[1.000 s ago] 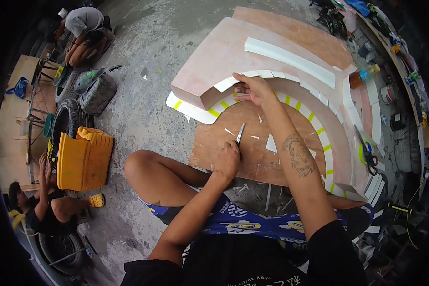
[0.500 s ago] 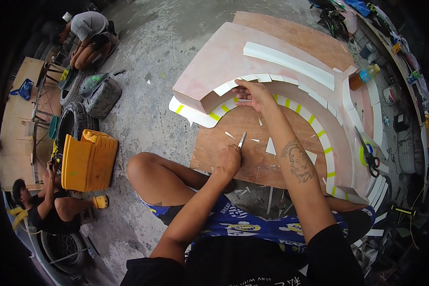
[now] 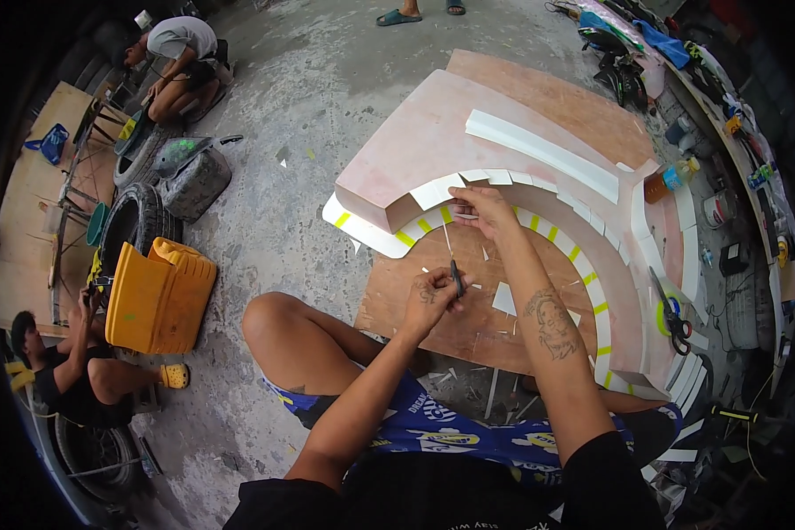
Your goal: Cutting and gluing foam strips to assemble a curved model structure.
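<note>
My left hand (image 3: 437, 296) is closed round the dark handle of a pair of scissors (image 3: 451, 251), whose thin blades point away from me toward the curved edge. My right hand (image 3: 484, 212) pinches a white strip (image 3: 435, 191) along the inner curve of a large pale pink arched panel (image 3: 406, 132). The strip is cut into short tabs that follow the arch. Below it runs a white flange (image 3: 385, 240) marked with yellow tape pieces. A brown wooden board (image 3: 397, 291) lies under my hands, with white offcuts (image 3: 503, 299) on it.
A second pair of scissors (image 3: 676, 322) and a bottle of amber liquid (image 3: 671, 180) rest on the panel's right side. At left stand a yellow crate (image 3: 159, 296), tyres (image 3: 137, 221) and two people. Another person's sandalled feet (image 3: 399, 17) are at the top.
My left hand has shifted its grip, with the scissors now extending toward my right hand's fingers. The scene sits lower in view, and a person's feet have appeared at the top.
</note>
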